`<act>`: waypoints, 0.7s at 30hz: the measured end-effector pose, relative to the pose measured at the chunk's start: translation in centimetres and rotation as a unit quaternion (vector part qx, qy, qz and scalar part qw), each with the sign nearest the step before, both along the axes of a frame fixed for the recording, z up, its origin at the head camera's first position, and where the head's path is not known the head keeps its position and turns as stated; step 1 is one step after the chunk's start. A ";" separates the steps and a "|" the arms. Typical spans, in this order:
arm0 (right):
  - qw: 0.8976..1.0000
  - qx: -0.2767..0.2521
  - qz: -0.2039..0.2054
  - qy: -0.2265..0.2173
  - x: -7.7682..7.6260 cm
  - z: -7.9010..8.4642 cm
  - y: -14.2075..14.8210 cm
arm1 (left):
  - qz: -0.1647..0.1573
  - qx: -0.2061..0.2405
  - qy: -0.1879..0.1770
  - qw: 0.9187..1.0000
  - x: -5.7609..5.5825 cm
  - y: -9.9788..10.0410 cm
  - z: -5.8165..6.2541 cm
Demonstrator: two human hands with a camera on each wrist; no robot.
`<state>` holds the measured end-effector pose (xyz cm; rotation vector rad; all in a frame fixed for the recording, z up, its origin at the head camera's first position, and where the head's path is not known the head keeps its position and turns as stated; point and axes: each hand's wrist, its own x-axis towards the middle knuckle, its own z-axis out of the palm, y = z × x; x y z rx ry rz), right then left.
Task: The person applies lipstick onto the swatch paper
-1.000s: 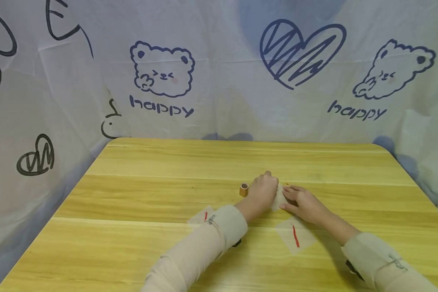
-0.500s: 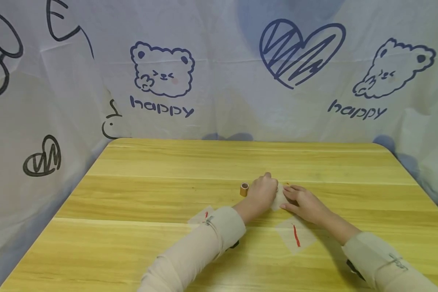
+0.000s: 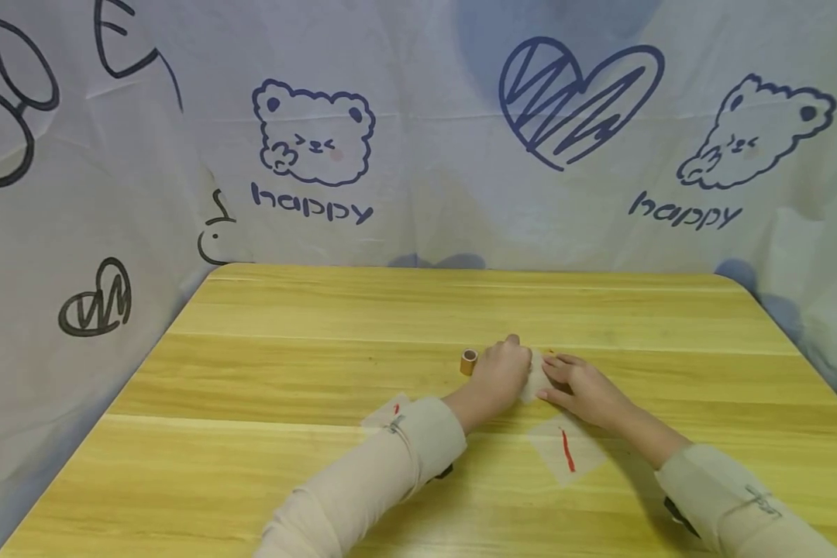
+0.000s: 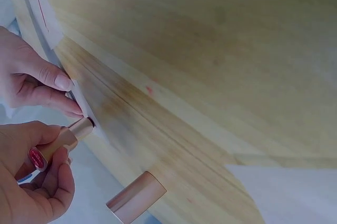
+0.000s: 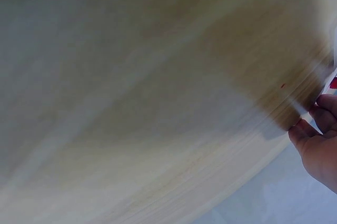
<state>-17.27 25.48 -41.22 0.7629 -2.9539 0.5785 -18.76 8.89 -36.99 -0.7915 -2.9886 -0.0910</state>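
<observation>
My left hand [image 3: 502, 373] grips a gold lipstick [image 4: 65, 140] with a red label on its base, best seen in the left wrist view. The lipstick's front end meets a small white paper [image 3: 535, 381] on the table; its tip is hard to see there. From the right, my right hand [image 3: 587, 394] rests on the same paper, thumb and fingers spread along its edge. Beside the left hand stands the gold lipstick cap [image 3: 468, 363], upright with its hollow end up. In the right wrist view only part of the right hand [image 5: 319, 153] shows.
Nearer on the wooden table [image 3: 251, 465], a paper square [image 3: 552, 459] bears a red stroke. Another marked paper [image 3: 378, 416] lies partly behind the left sleeve. A white cloth with drawings [image 3: 432, 194] hangs behind the table.
The left forearm and sleeve have shifted slightly left and down. Both hands stay at the paper, and the cap stands where it was.
</observation>
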 end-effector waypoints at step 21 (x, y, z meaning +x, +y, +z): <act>1.000 -0.007 -0.004 -0.005 0.1 0.2 -0.1 | -0.035 0.004 0.016 0.999 1.1 -0.9 0.1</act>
